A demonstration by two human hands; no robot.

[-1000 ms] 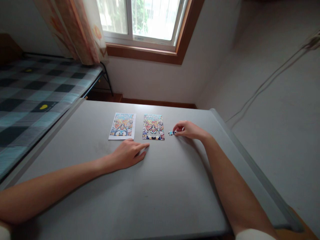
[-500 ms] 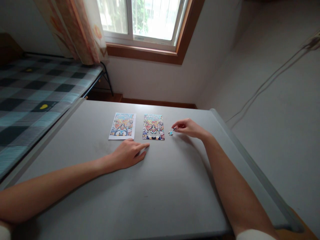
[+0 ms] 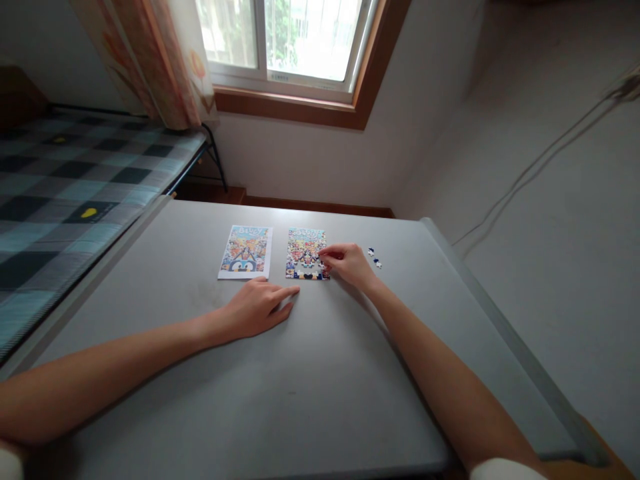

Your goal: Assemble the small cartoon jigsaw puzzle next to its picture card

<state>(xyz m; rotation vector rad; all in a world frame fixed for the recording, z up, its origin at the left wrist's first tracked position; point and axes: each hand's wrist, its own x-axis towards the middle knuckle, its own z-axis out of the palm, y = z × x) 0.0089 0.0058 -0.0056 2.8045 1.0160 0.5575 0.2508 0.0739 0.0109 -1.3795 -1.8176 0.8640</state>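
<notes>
A partly assembled jigsaw puzzle [image 3: 300, 243], crowded with small colourful figures, lies on the grey table [image 3: 280, 400]. Gaps show in its lower middle. My right hand [image 3: 347, 262] reaches over its right edge, thumb and fingers pinched on a small puzzle piece mostly hidden by the fingertips. Two loose dark-and-white puzzle piece groups [image 3: 378, 264] lie just right of that hand. My left hand [image 3: 257, 307] rests on the table with fingers stretched out, its index fingertip just below the puzzle. Left of the puzzle is a printed reference picture [image 3: 244, 250] with a blue-and-white face, close above my left hand.
A bed [image 3: 100, 167] with a checked cover stands at the left beyond the table. Behind the table are a window [image 3: 310, 40] and a curtain [image 3: 165, 67]. A cable [image 3: 530, 163] hangs along the right wall.
My right hand has moved left from beside the puzzle to its right edge, uncovering loose pieces on the right. The light blue piece seen earlier is out of sight. My left hand stays put.
</notes>
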